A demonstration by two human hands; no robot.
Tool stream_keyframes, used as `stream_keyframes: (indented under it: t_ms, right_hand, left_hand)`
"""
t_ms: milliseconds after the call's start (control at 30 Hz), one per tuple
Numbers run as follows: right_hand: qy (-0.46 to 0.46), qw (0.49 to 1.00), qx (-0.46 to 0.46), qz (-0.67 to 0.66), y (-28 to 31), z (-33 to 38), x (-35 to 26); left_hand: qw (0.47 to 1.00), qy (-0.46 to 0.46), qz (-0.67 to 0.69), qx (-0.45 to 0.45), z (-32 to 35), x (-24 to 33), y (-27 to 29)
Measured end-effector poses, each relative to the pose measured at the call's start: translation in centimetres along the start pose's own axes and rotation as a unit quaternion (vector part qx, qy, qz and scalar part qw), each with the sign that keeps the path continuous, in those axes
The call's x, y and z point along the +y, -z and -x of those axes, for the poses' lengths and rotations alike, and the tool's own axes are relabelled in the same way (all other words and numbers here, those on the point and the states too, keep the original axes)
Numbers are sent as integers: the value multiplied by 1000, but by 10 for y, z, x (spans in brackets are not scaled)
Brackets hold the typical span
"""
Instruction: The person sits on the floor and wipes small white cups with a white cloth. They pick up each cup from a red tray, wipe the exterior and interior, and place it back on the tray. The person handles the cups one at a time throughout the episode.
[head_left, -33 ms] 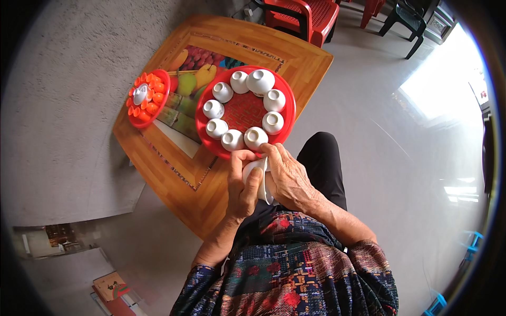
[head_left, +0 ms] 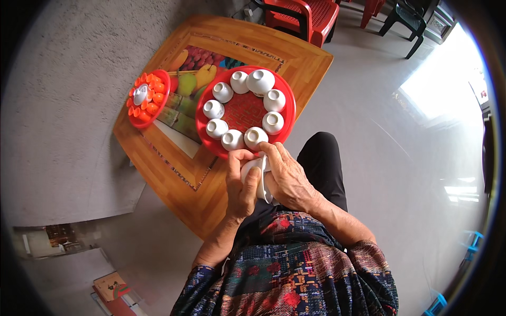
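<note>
A white bowl [head_left: 249, 171] is tipped on its side in front of my body, its opening toward the right. My left hand [head_left: 240, 192] closes round its outside, thumb pressed on the wall. On the open side, my right hand [head_left: 290, 181] has its fingers bent over the rim; its palm side and thumb are hidden, so anything else in it cannot be seen. Just beyond my fingers, a round red tray [head_left: 201, 124] bears a ring of several upside-down white bowls [head_left: 273, 100]. The nearest white bowl [head_left: 255, 137] almost meets my right fingertips.
The tray stands on a wooden table [head_left: 163, 181] with a fruit picture [head_left: 185, 84]. At its left edge, a smaller red tray [head_left: 167, 84] holds orange cups [head_left: 152, 108] around a white lidded pot [head_left: 140, 95]. Red chairs [head_left: 321, 21] and a dark chair [head_left: 405, 21] stand beyond.
The white bowl and both hands have shifted very slightly to the left, and the bowl's rim is turned a little. The trays and everything on them have stayed in place.
</note>
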State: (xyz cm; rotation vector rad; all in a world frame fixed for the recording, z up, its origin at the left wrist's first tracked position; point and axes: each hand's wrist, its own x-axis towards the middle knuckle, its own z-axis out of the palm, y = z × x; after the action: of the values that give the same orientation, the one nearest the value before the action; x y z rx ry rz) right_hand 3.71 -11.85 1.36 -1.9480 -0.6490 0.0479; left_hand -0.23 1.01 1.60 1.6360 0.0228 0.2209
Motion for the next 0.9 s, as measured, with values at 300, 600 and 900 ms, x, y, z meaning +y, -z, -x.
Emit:
stream_keyframes:
  t_ms: [300,600,900]
  right_hand:
    - [-22,996,57,-66,-18,5,2]
    - [-103,977,-48,-181,-15,0,4]
    - [-73,981,-73,-164,-5,15,12]
  left_hand:
    - [997,-36,-33,66,4,-7,-9]
    - [998,-42,-19,46,12,-17,-3]
    - [991,68,106,36,8,-30,0]
